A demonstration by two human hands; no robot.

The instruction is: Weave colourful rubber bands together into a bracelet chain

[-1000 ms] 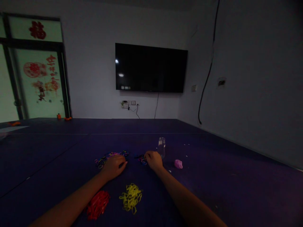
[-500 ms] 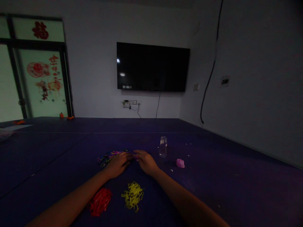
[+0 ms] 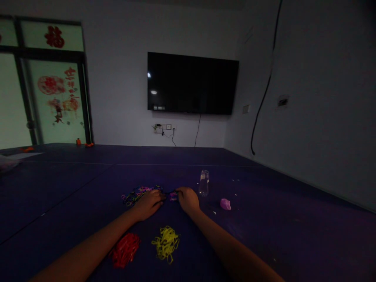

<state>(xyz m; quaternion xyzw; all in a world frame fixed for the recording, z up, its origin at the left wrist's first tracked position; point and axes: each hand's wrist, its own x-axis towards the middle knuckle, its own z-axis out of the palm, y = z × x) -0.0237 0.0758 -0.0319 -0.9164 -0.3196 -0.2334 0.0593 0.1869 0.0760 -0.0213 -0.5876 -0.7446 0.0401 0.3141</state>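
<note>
A mixed pile of coloured rubber bands (image 3: 135, 195) lies on the dark purple tabletop. My left hand (image 3: 149, 203) rests over the pile's right edge, fingers stretched out and lying low on the bands. Just across a small gap, my right hand (image 3: 188, 199) has its fingers curled together in a pinch on a dark rubber band, partly hidden by the fingers. A small purple cluster of bands (image 3: 173, 196) sits between the two hands. Closer to me are a heap of red rubber bands (image 3: 126, 250) by my left forearm and a heap of yellow rubber bands (image 3: 166, 243).
Right of my right hand stands a clear bottle (image 3: 203, 183), with a crumpled pink lump (image 3: 225, 204) beyond it. White scraps dot the purple table (image 3: 264, 219). Small orange items (image 3: 89, 145) are at the far left edge, and a television (image 3: 192, 83) hangs on the wall.
My right hand has drawn away to the right, its fingers now curled, widening the gap and showing the purple bands. The left hand stays nearly in place. The view has shifted slightly.
</note>
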